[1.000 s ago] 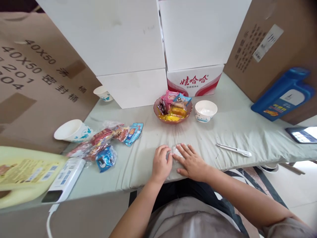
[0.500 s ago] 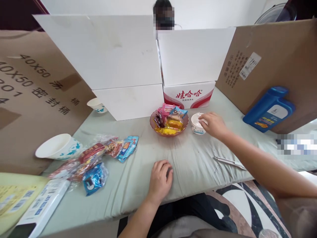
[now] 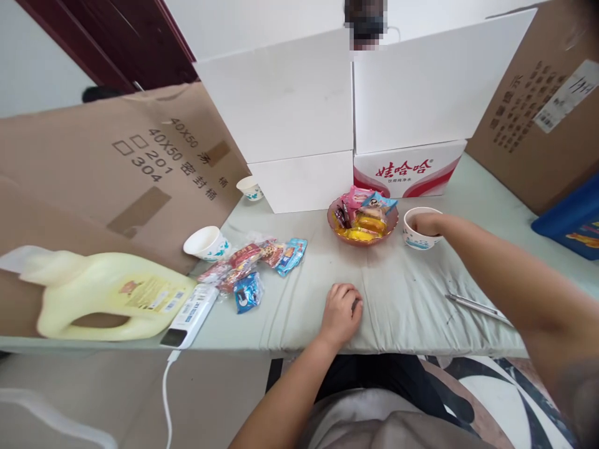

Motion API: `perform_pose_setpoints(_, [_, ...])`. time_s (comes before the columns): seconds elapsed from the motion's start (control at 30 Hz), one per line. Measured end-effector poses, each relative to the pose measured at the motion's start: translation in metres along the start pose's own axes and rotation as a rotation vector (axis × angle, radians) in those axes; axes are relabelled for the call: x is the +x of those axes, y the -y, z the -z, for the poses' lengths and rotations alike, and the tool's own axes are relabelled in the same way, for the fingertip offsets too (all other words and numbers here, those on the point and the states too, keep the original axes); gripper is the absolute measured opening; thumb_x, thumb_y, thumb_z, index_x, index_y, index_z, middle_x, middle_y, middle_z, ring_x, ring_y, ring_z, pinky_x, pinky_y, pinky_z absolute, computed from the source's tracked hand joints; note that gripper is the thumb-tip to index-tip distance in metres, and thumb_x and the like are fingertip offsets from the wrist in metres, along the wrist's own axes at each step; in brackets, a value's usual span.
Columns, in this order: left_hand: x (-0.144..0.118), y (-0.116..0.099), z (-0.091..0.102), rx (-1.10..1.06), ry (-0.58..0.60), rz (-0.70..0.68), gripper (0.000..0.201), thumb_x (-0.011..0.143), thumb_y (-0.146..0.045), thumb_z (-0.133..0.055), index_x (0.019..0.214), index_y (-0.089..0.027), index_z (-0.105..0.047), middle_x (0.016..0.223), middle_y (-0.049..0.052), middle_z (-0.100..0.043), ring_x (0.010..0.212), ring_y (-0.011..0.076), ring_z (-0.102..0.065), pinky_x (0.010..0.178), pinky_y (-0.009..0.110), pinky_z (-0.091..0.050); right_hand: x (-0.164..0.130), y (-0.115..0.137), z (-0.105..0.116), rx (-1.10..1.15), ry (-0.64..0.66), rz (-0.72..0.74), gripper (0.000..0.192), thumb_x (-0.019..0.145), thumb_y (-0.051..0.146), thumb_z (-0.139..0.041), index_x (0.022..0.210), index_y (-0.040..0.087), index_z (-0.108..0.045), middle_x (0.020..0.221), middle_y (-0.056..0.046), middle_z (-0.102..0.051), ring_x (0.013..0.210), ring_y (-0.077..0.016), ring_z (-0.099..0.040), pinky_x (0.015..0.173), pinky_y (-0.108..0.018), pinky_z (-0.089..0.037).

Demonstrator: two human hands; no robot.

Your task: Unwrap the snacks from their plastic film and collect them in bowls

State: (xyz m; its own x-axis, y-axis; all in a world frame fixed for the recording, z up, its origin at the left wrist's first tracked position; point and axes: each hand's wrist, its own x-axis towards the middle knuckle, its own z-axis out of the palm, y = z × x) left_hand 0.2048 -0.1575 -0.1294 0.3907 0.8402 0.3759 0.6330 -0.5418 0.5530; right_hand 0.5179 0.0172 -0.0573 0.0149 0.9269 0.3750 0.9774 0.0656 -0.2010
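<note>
My left hand [image 3: 340, 310] rests on the pale green table cover [image 3: 402, 293] near the front edge. Its fingers are curled over a small dark piece that only peeks out by the thumb. My right hand [image 3: 425, 222] reaches far forward, its fingertips dipped into a white paper bowl [image 3: 418, 239]; whether it holds anything is hidden. Just left of that bowl stands an amber glass bowl [image 3: 363, 232] heaped with wrapped snacks.
Loose snack packets [image 3: 255, 265] lie left of centre, beside another white paper bowl [image 3: 206, 243]. A yellow jug [image 3: 107, 296] and a white power bank [image 3: 189, 315] sit at the left edge. A metal tool [image 3: 477, 307] lies on the right. White boxes [image 3: 299, 106] and cardboard wall the table.
Both hands were together on a small clear wrapper at the front edge. My right hand has left it and moved forward into the white bowl. The left hand stayed, and the view rose and shifted.
</note>
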Motion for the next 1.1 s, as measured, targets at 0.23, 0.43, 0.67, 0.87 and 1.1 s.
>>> perform_pose_setpoints(0.23, [0.005,0.024,0.012,-0.038,-0.046,0.020,0.019,0.082,-0.012,-0.053,0.098,-0.018,-0.062,0.105,0.008,-0.064,0.101,0.0217,-0.059,0.091,0.041,-0.050,-0.092,-0.011,0.060,0.028,0.225,0.110,0.030,0.089,0.030,-0.054,0.109,0.015,-0.070,0.112,-0.016,-0.068,0.099,-0.0256,-0.063,0.082,-0.038,-0.046])
perform_pose_setpoints(0.43, [0.061,0.088,0.074,0.486,-0.031,0.265,0.037,0.082,-0.021,-0.057,0.118,-0.013,-0.058,0.124,0.019,-0.059,0.118,0.0337,-0.052,0.101,0.049,-0.041,-0.234,-0.033,0.032,0.078,0.136,0.174,0.041,0.091,0.053,-0.042,0.105,0.024,-0.069,0.108,-0.011,-0.070,0.098,-0.0289,-0.065,0.084,-0.043,-0.050])
perform_pose_setpoints(0.67, [0.090,0.108,0.092,0.724,0.142,0.370,0.039,0.087,-0.019,-0.047,0.124,-0.012,-0.057,0.114,0.022,-0.065,0.114,0.0342,-0.054,0.097,0.048,-0.039,-0.273,-0.014,0.013,-0.085,-0.048,0.054,0.041,0.095,0.043,-0.036,0.121,0.025,-0.061,0.124,-0.008,-0.064,0.110,-0.0290,-0.059,0.088,-0.046,-0.046])
perform_pose_setpoints(0.87, [0.094,0.090,0.115,0.495,-0.041,0.401,0.045,0.087,-0.014,-0.044,0.131,-0.016,-0.053,0.106,0.013,-0.071,0.098,0.0269,-0.064,0.088,0.037,-0.047,-0.271,-0.015,0.016,-0.088,-0.045,0.061,0.038,0.096,0.041,-0.038,0.120,0.023,-0.061,0.124,-0.008,-0.064,0.112,-0.0279,-0.057,0.088,-0.043,-0.044])
perform_pose_setpoints(1.1, [0.069,0.035,0.066,-0.472,0.468,0.266,0.041,0.081,-0.017,-0.053,0.120,-0.016,-0.064,0.109,0.007,-0.072,0.085,0.0185,-0.068,0.075,0.030,-0.054,-0.271,-0.010,0.021,-0.101,-0.013,0.046,0.037,0.097,0.038,-0.039,0.120,0.021,-0.061,0.126,-0.008,-0.063,0.114,-0.0269,-0.056,0.089,-0.041,-0.042])
